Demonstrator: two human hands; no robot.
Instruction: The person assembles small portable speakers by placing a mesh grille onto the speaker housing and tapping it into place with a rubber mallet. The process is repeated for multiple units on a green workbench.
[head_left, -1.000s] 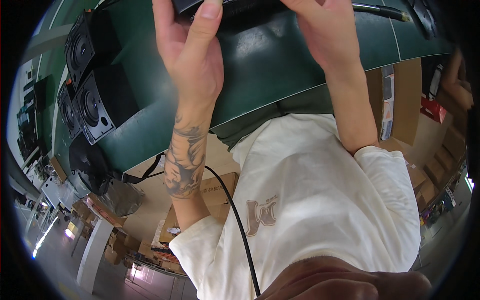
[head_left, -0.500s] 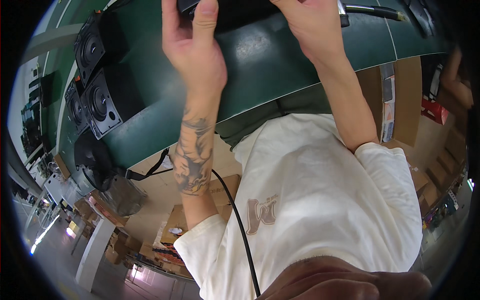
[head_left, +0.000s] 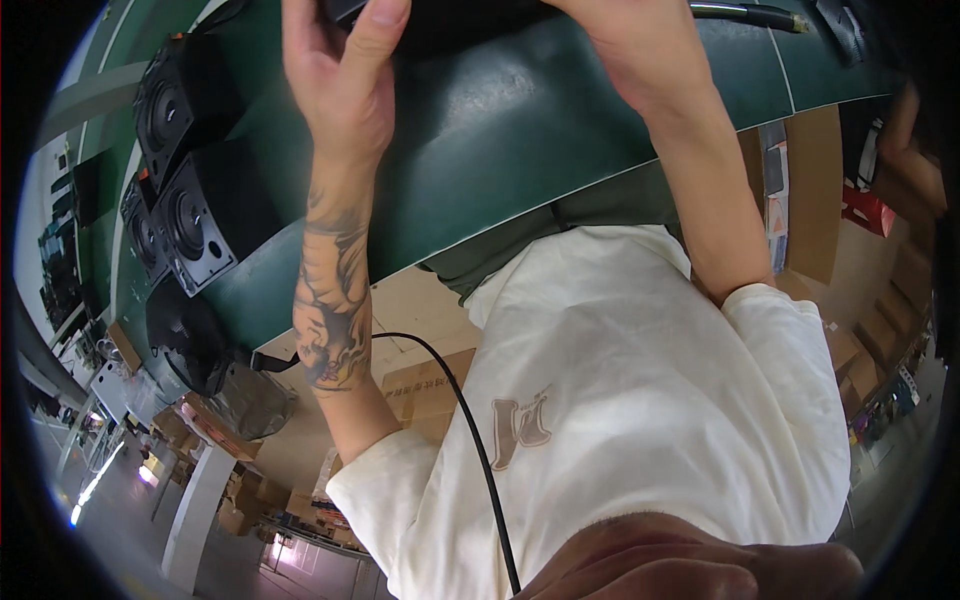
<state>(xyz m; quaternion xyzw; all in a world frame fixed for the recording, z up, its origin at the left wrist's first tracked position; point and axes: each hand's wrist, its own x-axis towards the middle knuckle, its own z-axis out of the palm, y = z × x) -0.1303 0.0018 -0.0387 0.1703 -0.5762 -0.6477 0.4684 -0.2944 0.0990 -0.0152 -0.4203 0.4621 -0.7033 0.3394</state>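
Black boxy object (head_left: 440,18) at top edge of view, above green surface (head_left: 480,150).
L hand (head_left: 345,95): grip pinching obj. btwn thumb & fingers; R hand (head_left: 650,55): fingertips cut off, can't tell its grip. Three blk. loudspeakers (head_left: 190,215) clustered at L, same surface.

Black boxy object (head_left: 460,18) cropped at 12 o'clock; right hand (head_left: 640,48) cut off at 1 o'clock, fingers unseen.
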